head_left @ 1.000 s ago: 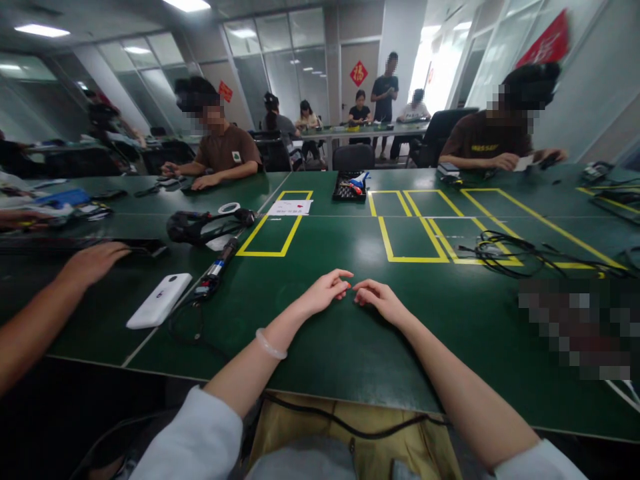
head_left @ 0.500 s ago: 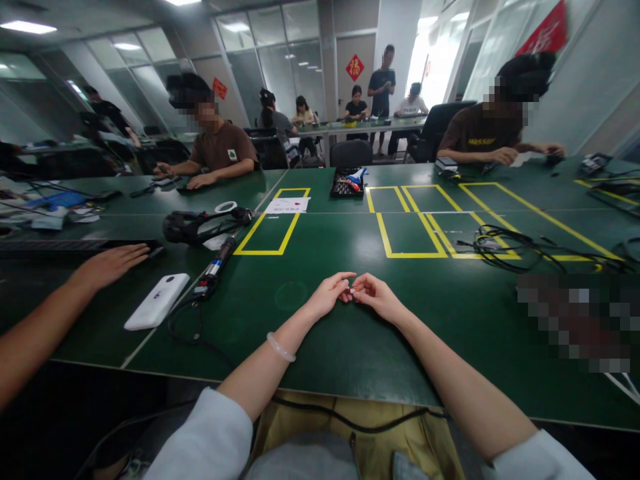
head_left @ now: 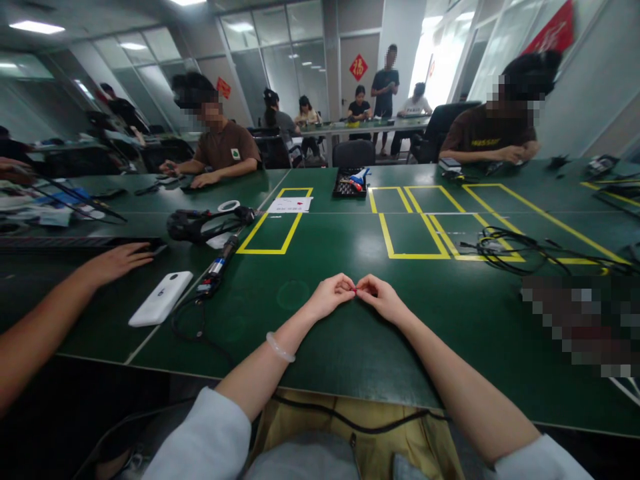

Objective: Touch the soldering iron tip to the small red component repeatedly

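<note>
Closer together than a second ago, the person's left hand [head_left: 333,297] and right hand [head_left: 384,299] pinch a tiny red thing [head_left: 355,291] with their fingers, over the green desk [head_left: 360,360]. It's so small, a loose pinch could drop it. Farther off sits a black tray [head_left: 343,193].

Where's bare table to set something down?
Bare table lies between the forearms, and beyond the left hand and right hand, between the left and middle yellow outlines. Crowded: left, around the white case and black gear; right, around black cables.
</note>
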`<action>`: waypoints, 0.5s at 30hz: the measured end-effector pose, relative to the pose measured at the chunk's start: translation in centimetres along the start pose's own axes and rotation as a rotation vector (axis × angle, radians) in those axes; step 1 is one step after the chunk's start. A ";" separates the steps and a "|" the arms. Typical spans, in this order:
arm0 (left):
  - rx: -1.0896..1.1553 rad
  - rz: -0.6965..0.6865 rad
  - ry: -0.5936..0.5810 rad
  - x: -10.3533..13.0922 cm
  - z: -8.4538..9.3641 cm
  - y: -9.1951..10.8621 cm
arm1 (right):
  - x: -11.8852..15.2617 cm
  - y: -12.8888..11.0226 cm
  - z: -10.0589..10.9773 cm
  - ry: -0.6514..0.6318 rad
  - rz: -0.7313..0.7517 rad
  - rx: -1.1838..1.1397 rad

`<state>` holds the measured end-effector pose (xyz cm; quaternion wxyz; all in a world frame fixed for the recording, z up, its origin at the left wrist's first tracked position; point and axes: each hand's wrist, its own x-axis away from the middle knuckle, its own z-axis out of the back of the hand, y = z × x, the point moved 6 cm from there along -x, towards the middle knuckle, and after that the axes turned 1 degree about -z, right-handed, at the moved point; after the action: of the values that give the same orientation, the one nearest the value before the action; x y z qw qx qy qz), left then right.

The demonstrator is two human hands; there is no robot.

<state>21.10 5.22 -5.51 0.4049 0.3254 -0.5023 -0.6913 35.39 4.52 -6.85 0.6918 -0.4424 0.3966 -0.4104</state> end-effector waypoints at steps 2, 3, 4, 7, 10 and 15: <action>-0.103 0.004 -0.031 0.6 1.1 0.5 | 0.0 0.0 0.0 -0.006 0.001 0.001; -0.172 0.004 -0.035 1.1 2.2 0.7 | 0.0 -0.1 0.0 -0.007 0.002 -0.001; -0.260 0.004 -0.022 1.6 3.7 0.9 | 0.0 -0.2 0.0 -0.011 0.003 -0.002; -0.642 0.029 0.129 3.9 10.8 0.9 | 0.1 -0.4 -0.1 -0.022 0.004 0.019; -1.041 0.194 0.384 7.3 19.6 -0.4 | 0.2 -0.5 -0.1 -0.025 0.007 0.050; -1.261 0.530 0.504 12.7 29.9 -4.2 | 0.2 -0.6 -0.3 -0.025 0.009 0.076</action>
<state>-11.33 7.56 -1.57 0.7724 0.0470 0.0381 -0.6322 35.07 4.09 -6.38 0.7148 -0.4192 0.3738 -0.4166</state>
